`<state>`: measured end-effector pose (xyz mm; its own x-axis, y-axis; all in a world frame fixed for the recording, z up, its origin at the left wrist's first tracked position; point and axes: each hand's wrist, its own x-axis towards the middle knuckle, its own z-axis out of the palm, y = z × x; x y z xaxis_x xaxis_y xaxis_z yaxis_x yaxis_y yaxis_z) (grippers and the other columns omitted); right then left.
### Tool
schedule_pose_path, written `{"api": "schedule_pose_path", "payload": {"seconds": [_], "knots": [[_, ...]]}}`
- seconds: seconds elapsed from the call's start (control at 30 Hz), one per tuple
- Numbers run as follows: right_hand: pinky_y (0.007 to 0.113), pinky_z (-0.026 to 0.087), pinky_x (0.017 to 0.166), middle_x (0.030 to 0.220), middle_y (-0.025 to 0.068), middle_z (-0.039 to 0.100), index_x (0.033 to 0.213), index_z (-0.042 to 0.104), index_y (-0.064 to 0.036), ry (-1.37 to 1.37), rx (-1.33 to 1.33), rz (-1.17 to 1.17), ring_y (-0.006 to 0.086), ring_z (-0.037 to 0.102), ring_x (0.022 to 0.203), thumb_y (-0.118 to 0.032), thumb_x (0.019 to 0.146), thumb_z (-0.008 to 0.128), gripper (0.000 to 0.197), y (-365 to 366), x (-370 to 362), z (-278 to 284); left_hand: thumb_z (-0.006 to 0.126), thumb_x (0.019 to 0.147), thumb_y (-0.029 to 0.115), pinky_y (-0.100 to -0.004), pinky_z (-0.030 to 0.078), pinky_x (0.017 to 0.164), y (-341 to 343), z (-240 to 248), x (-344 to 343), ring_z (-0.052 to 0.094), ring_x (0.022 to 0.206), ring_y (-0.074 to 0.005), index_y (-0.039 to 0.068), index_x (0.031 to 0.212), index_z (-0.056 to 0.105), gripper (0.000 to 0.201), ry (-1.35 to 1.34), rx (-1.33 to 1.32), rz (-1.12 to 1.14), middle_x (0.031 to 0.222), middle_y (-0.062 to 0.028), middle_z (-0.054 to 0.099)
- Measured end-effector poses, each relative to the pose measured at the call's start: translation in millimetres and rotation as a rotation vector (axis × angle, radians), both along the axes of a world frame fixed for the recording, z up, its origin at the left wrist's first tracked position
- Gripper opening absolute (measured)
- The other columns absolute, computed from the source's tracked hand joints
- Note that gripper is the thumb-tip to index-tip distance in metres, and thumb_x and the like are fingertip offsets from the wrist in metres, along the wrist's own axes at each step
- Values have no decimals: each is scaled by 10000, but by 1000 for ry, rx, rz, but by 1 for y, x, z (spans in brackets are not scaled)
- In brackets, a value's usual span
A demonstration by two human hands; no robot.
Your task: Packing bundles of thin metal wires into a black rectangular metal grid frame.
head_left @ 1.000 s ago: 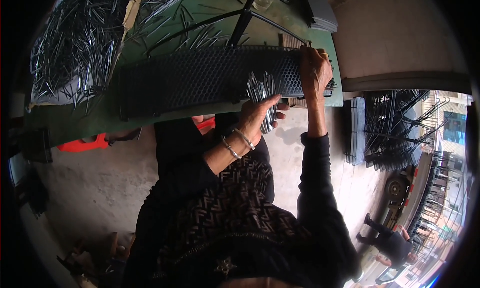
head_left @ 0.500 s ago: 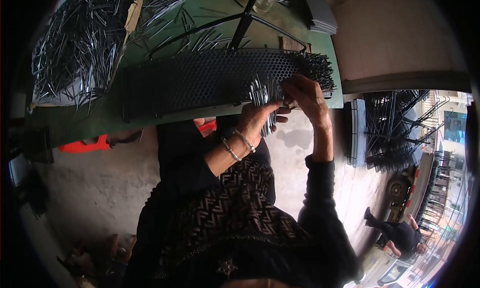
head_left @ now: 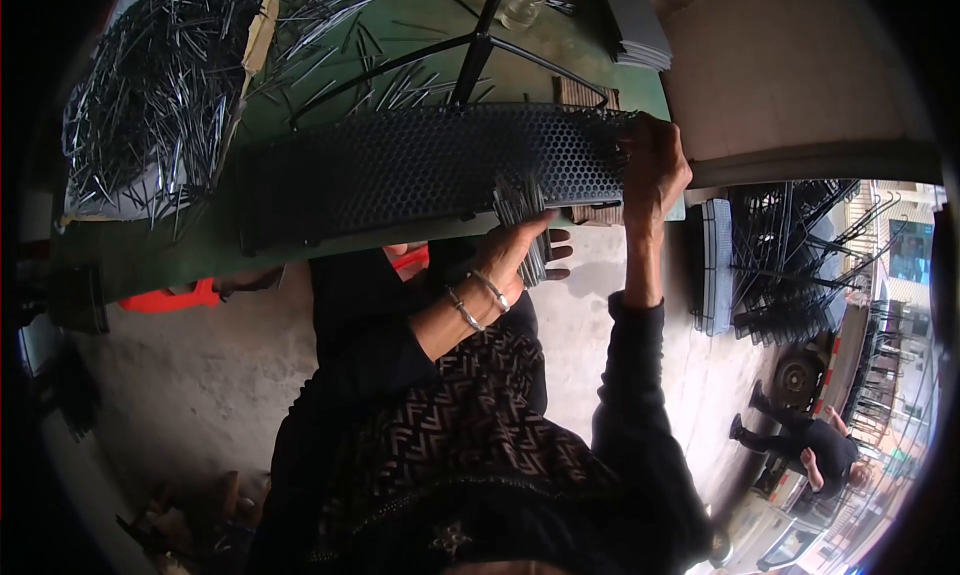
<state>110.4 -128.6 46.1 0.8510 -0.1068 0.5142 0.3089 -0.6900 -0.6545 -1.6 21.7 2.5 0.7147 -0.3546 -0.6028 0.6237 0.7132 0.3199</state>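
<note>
The right hand has just moved away from the bundle of thin metal rods and is now at the right end of the black perforated panel. Half a second ago its fingertips were among the rods; a second ago it was at this same end of the panel. That back-and-forth suggests the work goes in short rounds between bundle and panel, and this looks like the panel half of one. Its fingers are curled inward over the holes, mostly closed; whether a rod is pinched in them I cannot tell, as the back of the hand hides the tips.

The left hand has barely shifted. It is partly closed, its thumb laid across the bundle and the fingers reaching out behind it, so the rods stay gripped just at the panel's near edge, within easy reach of the other hand.

The panel lies lengthwise along the near side of the green tabletop, its right end over a ridged brown block. Beyond it stand the legs of a black metal frame, with loose rods scattered beside them. A large heap of rods fills the box at left.
</note>
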Motion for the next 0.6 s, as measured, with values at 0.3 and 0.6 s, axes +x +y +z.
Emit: {"api": "schedule_pose_path", "payload": {"seconds": [0.3, 0.6], "knots": [[305, 494, 640, 817, 113, 667, 962, 647, -32, -67, -250, 1, 216, 656, 695, -66, 894, 580, 102, -1, 9, -21, 604, 920, 207, -424, 583, 726, -4, -4, -5, 650, 820, -198, 66, 1045, 642, 192, 28, 24, 51, 896, -90, 654], [291, 465, 714, 896, 72, 620, 960, 733, -70, 0, -221, 86, 182, 600, 785, -135, 855, 680, 134, 7, 14, -1, 594, 942, 245, -295, 481, 605, 2, 3, -5, 527, 655, -105, 60, 1032, 630, 209, -102, 88, 14, 768, -14, 594]]}}
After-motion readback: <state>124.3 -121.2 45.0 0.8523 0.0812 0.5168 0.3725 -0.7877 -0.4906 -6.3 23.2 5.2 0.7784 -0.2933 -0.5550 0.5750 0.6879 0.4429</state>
